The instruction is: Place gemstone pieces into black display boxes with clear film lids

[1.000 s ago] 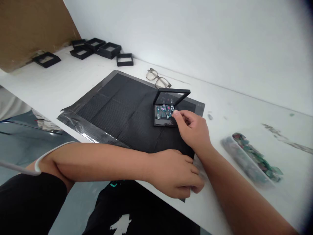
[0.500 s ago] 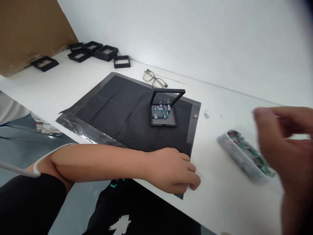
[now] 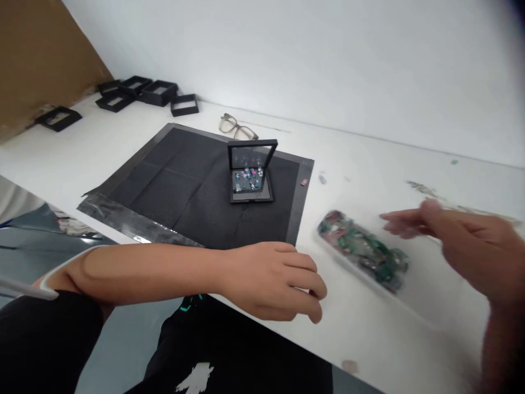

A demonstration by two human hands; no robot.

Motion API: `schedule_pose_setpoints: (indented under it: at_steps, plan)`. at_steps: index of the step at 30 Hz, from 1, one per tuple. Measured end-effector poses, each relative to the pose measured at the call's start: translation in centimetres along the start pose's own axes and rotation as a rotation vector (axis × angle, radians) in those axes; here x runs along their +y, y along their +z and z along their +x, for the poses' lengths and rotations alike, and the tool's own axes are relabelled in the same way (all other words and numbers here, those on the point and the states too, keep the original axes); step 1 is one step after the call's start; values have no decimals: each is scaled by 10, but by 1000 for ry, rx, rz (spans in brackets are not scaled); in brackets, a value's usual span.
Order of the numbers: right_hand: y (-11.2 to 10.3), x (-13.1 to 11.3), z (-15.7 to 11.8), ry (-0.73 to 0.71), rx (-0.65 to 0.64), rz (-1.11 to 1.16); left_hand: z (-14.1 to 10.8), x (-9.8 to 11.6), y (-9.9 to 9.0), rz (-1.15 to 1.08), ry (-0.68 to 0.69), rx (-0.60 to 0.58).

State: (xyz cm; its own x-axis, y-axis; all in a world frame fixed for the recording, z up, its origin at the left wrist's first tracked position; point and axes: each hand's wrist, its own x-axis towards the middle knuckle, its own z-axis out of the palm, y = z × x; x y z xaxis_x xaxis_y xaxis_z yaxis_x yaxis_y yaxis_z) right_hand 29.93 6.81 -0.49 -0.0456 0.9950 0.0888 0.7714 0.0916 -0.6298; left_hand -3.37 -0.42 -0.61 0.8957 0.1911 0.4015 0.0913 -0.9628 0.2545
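Observation:
An open black case [image 3: 251, 195] with several decorated nail pieces [image 3: 248, 179] in it stands on the black mat [image 3: 192, 180], its clear lid raised. My left hand [image 3: 283, 282] rests at the near right corner of the mat, fingers curled, their tips hidden from view. A clear box [image 3: 365, 268] full of green and reddish pieces [image 3: 365, 249] lies right of the mat, blurred. Just right of the box, my right hand [image 3: 463, 235] hovers with its fingers stretched out and nothing visible in them.
Several black frames [image 3: 159, 93] stand at the back left. Glasses [image 3: 237, 128] lie behind the mat. Small loose pieces [image 3: 322, 179] are on the white table [image 3: 410, 339], with a thin strand of pieces [image 3: 471, 209] at the right. A white wall [image 3: 307, 65] rises behind.
My right hand has moved left and its fingers have straightened. The view has shifted to the right, and more of the box's contents shows. My left hand has stayed nearly in place.

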Motion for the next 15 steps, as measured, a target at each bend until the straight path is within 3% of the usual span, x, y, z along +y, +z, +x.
schedule_pose_setpoints:
  at_steps: [5, 7, 11, 15]
  plan:
    - [13, -52, -16, -154, -274, 126, 3, 3, -2, 191, 125, 277]
    - [17, -59, -19, -241, -301, 140, 3, 5, -2, 229, 100, 279]
    - [17, -60, -25, -337, -142, 125, 5, 8, -3, 212, 14, 98]
    - [12, -60, -29, -508, 96, 15, 6, 9, -3, 120, -42, 84]
